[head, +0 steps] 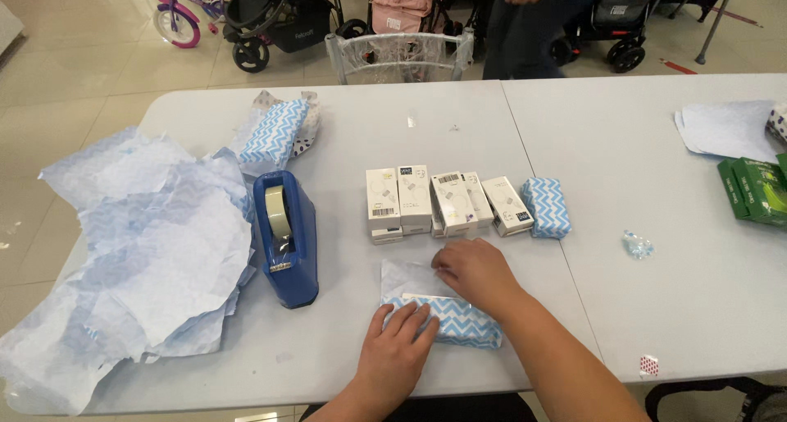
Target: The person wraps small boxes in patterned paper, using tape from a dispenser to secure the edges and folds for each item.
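Note:
A small box half wrapped in blue-and-white zigzag paper point(459, 319) lies on the grey table near its front edge. My left hand point(396, 354) presses flat on the parcel's left end. On the loose paper flap above it lies my right hand point(475, 273), fingers together. A row of several small white boxes point(438, 200) stands just beyond, with one wrapped zigzag parcel point(548, 207) at its right end.
A blue tape dispenser point(286, 237) stands left of my hands. Crumpled zigzag paper sheets point(139, 250) cover the table's left side, another wrapped parcel point(275, 132) behind them. Green boxes point(758, 190) and paper point(725, 129) lie far right. A person point(529, 24) stands beyond, among strollers.

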